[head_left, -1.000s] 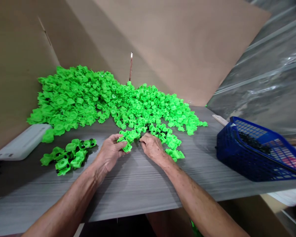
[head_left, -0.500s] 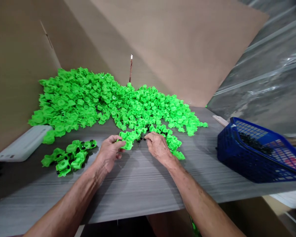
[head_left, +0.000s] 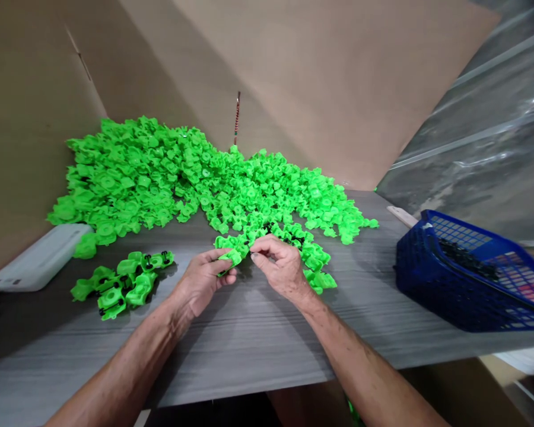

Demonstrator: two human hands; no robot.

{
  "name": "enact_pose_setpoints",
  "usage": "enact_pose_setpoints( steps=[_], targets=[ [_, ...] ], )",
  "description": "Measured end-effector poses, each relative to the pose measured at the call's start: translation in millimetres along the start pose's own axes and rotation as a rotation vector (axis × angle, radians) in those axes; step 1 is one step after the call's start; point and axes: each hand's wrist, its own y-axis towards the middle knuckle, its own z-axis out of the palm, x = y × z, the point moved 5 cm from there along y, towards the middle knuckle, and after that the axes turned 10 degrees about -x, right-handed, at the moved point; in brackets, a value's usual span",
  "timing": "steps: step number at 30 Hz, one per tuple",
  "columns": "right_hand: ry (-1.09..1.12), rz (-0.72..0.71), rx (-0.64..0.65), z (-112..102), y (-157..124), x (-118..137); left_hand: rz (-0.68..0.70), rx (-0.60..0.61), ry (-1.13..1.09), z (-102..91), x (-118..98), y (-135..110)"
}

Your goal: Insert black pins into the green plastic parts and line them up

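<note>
Bright green plastic piece (head_left: 230, 256) held at the table's near middle, pinched between the narrowly closed fingers of the left hand (head_left: 202, 280) and right hand (head_left: 279, 267) — fingertips nearly meeting. Just behind, a heap of green pieces (head_left: 160, 178) on a grey wood-grain table (head_left: 231, 356); linked green pieces (head_left: 124, 281) to the left — blue plastic basket (head_left: 454, 276) to the right.

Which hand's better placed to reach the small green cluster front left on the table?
Left, probably: the left hand, fingers on a green plastic part, lies nearest the small green cluster. The right hand sits farther off, beyond the left.
</note>
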Motion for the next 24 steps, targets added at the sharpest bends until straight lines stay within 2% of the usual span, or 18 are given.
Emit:
enact_pose_setpoints(
  steps=[3, 9, 24],
  targets=[
    [-0.010, -0.069, 0.006, 4.6, -1.9, 10.3, 0.017, 0.037, -0.013, -0.2, 0.4, 1.0],
    [-0.008, -0.075, 0.052, 14.5, -7.3, 13.8, 0.007, 0.097, 0.006, 1.9, 1.6, 1.5],
    [-0.005, -0.109, 0.085, 18.2, -9.7, 10.5, 0.020, 0.108, 0.008, 3.3, -0.1, -1.8]
  ],
)
